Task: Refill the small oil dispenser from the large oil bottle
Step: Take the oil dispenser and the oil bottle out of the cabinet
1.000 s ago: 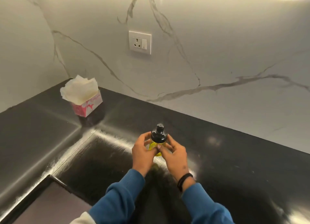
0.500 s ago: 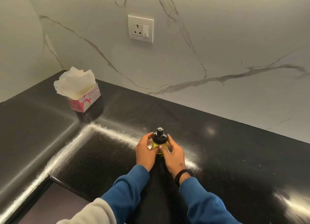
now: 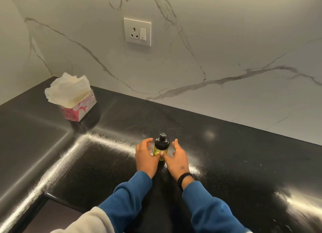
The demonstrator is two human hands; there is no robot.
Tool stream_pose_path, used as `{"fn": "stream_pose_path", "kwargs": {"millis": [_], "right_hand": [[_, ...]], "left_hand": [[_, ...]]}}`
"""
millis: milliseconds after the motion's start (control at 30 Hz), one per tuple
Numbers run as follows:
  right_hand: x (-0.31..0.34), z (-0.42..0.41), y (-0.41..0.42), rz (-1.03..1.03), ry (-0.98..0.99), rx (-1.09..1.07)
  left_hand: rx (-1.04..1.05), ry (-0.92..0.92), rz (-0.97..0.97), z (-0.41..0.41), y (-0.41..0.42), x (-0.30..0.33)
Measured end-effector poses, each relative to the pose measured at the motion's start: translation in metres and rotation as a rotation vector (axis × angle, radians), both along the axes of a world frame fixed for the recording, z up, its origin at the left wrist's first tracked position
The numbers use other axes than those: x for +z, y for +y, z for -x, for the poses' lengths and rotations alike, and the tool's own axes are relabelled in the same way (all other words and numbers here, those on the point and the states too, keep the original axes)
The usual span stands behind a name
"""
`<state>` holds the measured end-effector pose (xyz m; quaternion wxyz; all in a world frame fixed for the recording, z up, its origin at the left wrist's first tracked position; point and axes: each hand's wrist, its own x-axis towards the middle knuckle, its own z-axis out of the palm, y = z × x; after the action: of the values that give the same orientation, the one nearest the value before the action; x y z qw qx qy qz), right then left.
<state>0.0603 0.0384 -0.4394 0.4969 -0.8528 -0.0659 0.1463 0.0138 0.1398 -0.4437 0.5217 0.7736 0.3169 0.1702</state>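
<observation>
Left hand (image 3: 146, 157) and right hand (image 3: 176, 158) flank the small oil dispenser (image 3: 161, 146) in the head view, the only one I've got. Both look loosely splayed: fingers relaxed, thumbs near the glass, no clamp that I can see. The right thumb seems to touch the lower body; left contact I can't confirm. Dispenser stands upright on the black countertop (image 3: 235, 163), black pump cap on, yellow oil low inside. I read this as steadying it central and within reach before uncapping. Large oil bottle not in view. Tissue box (image 3: 76, 105) sits well apart near the corner.
</observation>
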Motion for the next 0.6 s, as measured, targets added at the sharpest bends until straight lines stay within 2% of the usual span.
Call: {"fn": "stream_pose_path", "kwargs": {"millis": [100, 267, 467, 600], "right_hand": [[0.030, 0.007, -0.003, -0.020, -0.150, -0.083], [0.117, 0.004, -0.006, -0.242, -0.342, -0.129], [0.243, -0.007, -0.020, -0.478, -0.601, -0.155], [0.323, -0.014, -0.034, -0.560, -0.832, -0.218]], "left_hand": [[0.004, -0.107, 0.053, 0.011, -0.003, 0.026], [-0.052, -0.408, 0.085, 0.002, -0.011, 0.116], [-0.153, -0.815, 0.008, -0.022, -0.019, 0.246], [-0.238, -1.064, -0.135, -0.039, -0.035, 0.329]]}}
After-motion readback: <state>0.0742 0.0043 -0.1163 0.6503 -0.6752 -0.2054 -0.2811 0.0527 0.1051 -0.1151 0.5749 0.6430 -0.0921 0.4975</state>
